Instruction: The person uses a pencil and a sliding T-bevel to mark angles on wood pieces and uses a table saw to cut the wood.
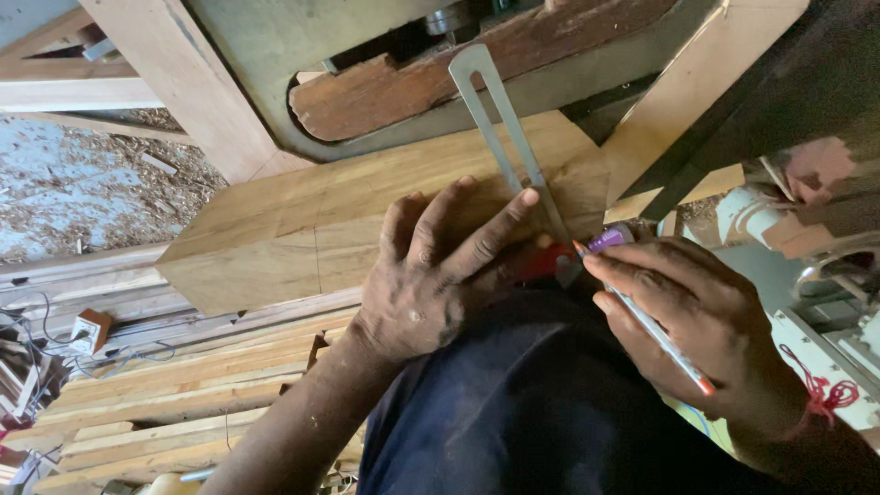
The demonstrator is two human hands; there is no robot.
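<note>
The left hand [431,275] lies spread flat on the wooden block [367,215], fingers wide, the forefinger stretched along the blade of a metal bevel gauge [509,137] and pressing it down against the wood. The gauge's slotted steel blade runs slantwise up across the block's top face; its red stock [541,261] sits at the near edge, mostly hidden under the fingers. The right hand [697,321] is closed around a white pencil [655,335], tip brought to the blade's edge just beside the red stock, with a small purple object [610,240] showing just above the fingers. The block rests on a surface whose top is hidden beneath it, close to the person's dark trousers [532,403]

Beyond the block stands a grey machine casing [302,55] with a rough dark slab [412,87] in its opening. To the left, planks [183,385] are stacked, and wood shavings [73,183] cover the floor

The risk, as I judge it, is the blade creeping: only finger pressure holds it, so a sideways push from the pencil could swing it off its angle and leave a false line. The pencil tip could also wander away from the edge where the forefinger crowds it
</note>
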